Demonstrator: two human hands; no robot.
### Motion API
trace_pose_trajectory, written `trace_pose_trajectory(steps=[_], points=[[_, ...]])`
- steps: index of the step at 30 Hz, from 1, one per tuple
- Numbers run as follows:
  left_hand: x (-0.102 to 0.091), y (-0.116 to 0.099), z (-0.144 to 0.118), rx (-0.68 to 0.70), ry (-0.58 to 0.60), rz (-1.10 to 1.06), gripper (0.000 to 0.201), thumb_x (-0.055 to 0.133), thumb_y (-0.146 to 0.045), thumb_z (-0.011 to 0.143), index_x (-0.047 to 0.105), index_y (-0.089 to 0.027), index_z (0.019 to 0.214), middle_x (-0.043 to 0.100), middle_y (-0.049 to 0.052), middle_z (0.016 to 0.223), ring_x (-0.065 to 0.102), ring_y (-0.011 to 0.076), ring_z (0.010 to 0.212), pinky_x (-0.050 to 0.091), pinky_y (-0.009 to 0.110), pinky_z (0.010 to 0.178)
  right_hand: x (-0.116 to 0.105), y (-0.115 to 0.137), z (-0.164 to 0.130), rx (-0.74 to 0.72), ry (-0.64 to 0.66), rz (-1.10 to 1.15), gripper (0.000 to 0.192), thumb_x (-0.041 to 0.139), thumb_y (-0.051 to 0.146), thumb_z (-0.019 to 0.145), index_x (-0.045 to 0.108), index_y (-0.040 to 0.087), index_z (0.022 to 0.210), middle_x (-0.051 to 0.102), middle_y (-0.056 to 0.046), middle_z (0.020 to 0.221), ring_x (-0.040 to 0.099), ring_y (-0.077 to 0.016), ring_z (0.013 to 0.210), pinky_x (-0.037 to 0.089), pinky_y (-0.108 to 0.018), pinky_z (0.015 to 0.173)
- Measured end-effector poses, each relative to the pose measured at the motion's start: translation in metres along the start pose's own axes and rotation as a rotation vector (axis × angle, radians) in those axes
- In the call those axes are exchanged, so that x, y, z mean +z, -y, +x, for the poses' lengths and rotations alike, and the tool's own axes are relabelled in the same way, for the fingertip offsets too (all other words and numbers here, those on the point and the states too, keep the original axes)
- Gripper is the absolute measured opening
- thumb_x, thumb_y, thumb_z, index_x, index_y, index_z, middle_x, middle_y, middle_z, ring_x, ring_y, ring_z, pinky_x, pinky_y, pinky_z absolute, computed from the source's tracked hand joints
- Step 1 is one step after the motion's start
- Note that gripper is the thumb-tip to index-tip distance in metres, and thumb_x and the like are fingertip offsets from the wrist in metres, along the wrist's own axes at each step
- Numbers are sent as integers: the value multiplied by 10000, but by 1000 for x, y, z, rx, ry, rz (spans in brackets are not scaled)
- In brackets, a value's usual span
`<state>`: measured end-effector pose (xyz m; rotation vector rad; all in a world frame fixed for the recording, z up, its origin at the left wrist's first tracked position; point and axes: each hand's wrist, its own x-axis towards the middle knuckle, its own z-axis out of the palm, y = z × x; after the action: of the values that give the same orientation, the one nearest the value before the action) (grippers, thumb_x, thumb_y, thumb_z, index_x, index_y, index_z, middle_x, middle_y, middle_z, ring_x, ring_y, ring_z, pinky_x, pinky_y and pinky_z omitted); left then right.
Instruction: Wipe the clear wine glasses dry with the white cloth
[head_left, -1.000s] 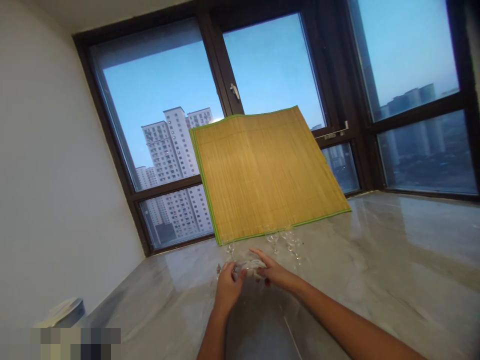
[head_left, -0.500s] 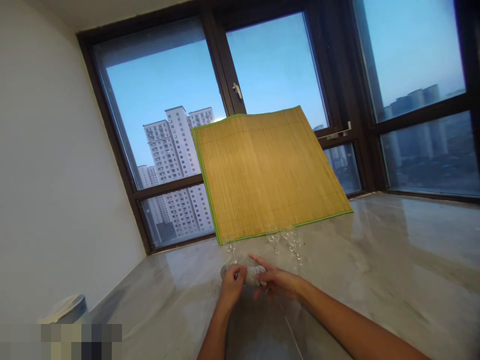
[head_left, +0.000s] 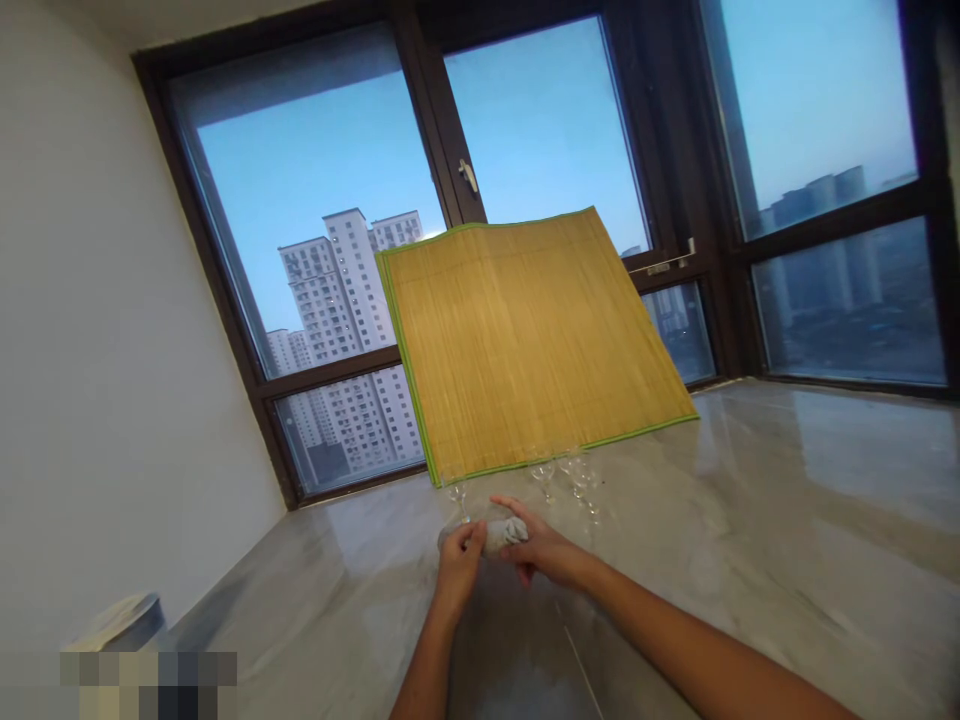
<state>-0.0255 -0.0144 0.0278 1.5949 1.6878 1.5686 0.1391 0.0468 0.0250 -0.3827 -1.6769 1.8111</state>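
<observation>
Between my two hands is a small pale grey bundle (head_left: 496, 538), crumpled at its right end like wrapped cloth or paper. What is inside it, if anything, I cannot make out. My left hand (head_left: 461, 560) closes around its left part. At the right end, my right hand (head_left: 541, 550) grips with the thumb and lower fingers while the index finger points out past it. Just beyond my left hand stands a clear stemmed glass (head_left: 456, 492). Several similar glasses, including one stemmed glass (head_left: 543, 472), stand beyond my right hand.
A yellow bamboo mat (head_left: 525, 350) with green edging leans against the window behind the glasses. The grey marble-look surface (head_left: 750, 540) reflects light. To the left is a white wall (head_left: 112, 350), with a round container (head_left: 124, 622) low beside it.
The view has shifted slightly. My right hand's fingers have moved a little against the bundle's right end, and more of its crumpled end shows now. Both hands keep hold of it.
</observation>
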Motion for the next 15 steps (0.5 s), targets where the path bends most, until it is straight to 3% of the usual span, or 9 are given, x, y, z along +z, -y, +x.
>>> trace_pose_trajectory(steps=[6,15], points=[[-4,8,4,-21,20,-114,647,588,-769,716,704,-133,744,576,10,639,463,120,562,361,230,503,-1,6,1,-44,-44,-7,1060,742,279,618,214,213,1534,566,118,557,498,-103,406,393,-203,414],[-4,25,12,-138,82,-292,667,657,-804,628,657,-138,660,461,-39,546,404,83,498,374,220,494,3,6,-1,-87,-78,6,955,701,278,652,270,232,1504,578,115,607,462,-81,373,371,-202,378]])
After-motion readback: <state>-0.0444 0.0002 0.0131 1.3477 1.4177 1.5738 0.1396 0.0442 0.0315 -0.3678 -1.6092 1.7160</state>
